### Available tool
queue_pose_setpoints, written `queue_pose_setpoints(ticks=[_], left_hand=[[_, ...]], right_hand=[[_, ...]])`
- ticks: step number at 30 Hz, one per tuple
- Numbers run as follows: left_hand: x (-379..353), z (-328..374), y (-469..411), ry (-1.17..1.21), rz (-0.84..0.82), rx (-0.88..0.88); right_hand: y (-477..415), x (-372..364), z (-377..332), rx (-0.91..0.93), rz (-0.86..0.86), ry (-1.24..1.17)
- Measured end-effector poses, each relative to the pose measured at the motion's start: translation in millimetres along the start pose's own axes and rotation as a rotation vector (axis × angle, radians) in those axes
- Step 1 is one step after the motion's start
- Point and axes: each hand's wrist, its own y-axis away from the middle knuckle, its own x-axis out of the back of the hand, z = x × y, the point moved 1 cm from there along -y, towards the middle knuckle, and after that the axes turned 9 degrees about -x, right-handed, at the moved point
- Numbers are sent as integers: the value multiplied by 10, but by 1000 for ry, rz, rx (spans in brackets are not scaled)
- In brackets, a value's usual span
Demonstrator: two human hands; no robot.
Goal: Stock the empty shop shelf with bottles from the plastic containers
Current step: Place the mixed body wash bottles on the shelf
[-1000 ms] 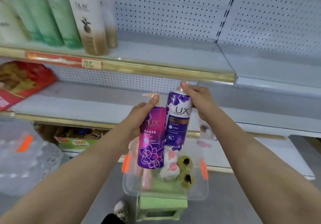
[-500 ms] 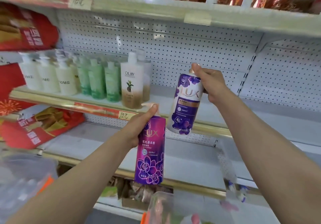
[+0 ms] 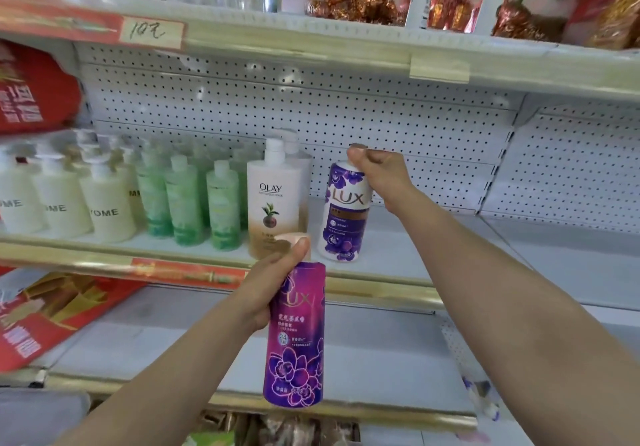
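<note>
Right hand grips white-purple Lux bottle by its top, base at the shelf beside the Olay bottle; set it flat, then let go; left hand curled round magenta Lux bottle, held below.

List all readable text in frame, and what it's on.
"10元": price tag on upper shelf rail.
"OLAY": white-gold pump bottle.
"LUX": white-purple bottle.
"LUX": magenta bottle.
"OME": cream bottles, first letters unclear.
Small print, red packs: too blurred.
</note>
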Motion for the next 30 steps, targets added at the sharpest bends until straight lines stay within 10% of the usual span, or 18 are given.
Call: queue_pose_setpoints(ticks=[25,30], left_hand=[[-607,438,-296,8,-13,-62],[-1030,689,-382,-54,48,-153]], right_hand=[[53,252,269,-36,-201,14],[496,580,549,-197,-513,54]])
